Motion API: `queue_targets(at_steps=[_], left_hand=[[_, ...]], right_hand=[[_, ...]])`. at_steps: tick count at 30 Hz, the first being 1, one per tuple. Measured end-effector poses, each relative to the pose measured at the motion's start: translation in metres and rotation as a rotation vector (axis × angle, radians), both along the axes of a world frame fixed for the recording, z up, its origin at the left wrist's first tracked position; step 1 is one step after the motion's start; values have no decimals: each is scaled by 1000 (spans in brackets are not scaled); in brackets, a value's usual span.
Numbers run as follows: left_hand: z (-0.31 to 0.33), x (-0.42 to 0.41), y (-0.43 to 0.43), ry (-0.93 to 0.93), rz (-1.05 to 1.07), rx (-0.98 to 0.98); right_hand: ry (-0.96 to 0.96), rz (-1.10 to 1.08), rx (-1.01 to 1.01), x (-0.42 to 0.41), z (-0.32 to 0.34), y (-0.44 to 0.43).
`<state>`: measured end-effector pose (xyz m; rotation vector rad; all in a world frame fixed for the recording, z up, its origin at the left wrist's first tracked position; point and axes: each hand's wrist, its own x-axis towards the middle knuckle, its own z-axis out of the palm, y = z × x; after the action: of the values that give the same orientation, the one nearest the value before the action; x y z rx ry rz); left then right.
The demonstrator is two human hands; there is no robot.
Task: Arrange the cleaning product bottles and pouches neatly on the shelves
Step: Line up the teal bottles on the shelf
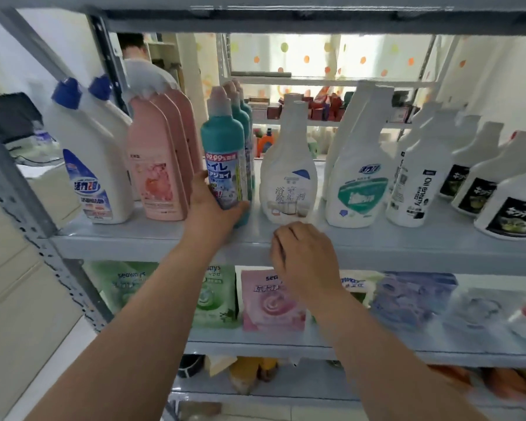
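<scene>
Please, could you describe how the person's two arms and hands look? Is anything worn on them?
Both arms are bare as far as the picture shows: no sleeve covers the left forearm or the right forearm. The left hand and the right hand wear no gloves. I see no watch, bracelet or ring, though the right hand is slightly blurred.

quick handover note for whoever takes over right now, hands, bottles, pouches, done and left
Left hand grips the front teal bottle low down, on the upper shelf.
Right hand holds nothing, fingers loosely curled, before the shelf edge.
Done: other bottles stand in rows by kind; pouches stand on the lower shelf.
Left: release the teal bottle in line with its row; check the pouches at right, blurred here.
</scene>
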<state>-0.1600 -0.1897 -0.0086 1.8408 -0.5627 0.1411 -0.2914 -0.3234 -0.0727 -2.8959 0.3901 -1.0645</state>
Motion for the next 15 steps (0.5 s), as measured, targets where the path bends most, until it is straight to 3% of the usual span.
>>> queue_targets(at_steps=[5, 8, 10, 15], left_hand=[[0, -6, 0, 37, 46, 12], [2, -23, 20, 135, -103, -116], [5, -47, 37, 187, -231, -152], [-7, -106, 63, 447, -490, -365]], right_hand=[[94, 68, 72, -8, 7, -2], [269, 187, 166, -19, 25, -8], [270, 280, 371, -31, 39, -9], [39, 586, 1043, -53, 48, 25]])
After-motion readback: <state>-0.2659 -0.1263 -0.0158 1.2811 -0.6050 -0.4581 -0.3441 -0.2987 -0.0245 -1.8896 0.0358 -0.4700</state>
